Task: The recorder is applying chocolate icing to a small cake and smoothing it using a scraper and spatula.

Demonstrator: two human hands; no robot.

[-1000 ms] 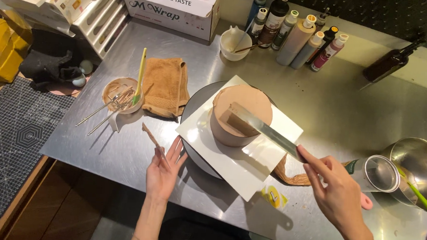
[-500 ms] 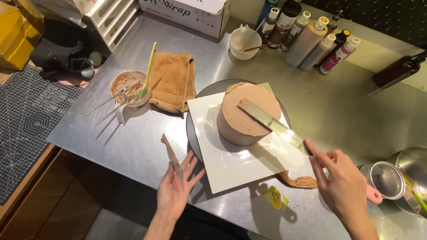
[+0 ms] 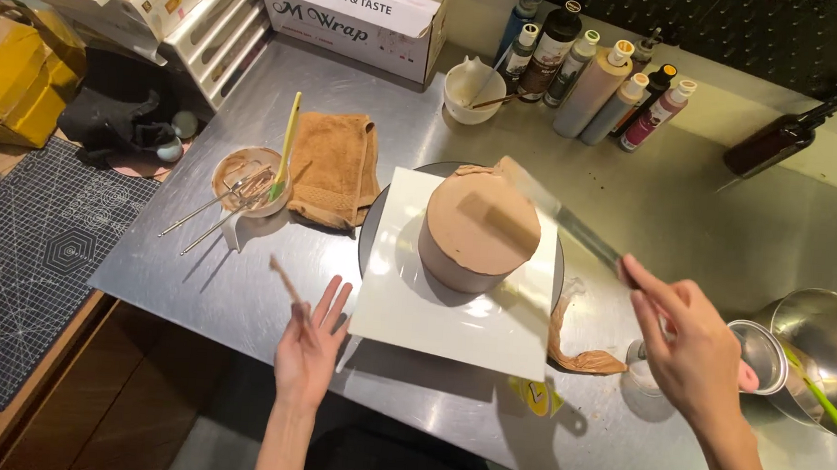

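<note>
Head view: right hand [image 3: 695, 357] pinching the handle of a long icing spatula [image 3: 562, 221], blade now swung across the top of the brown frosted cake [image 3: 480, 231] to its far rim, no longer at the near side. Left hand [image 3: 311, 340] spread, fingers open, now at the corner of the white square board [image 3: 433, 315] on the steel desk [image 3: 695, 205]. Behind: white oblong carton [image 3: 355, 15] with dark lettering, row of capped colour bottles [image 3: 596, 81], yellow box [image 3: 21, 85] far left.
</note>
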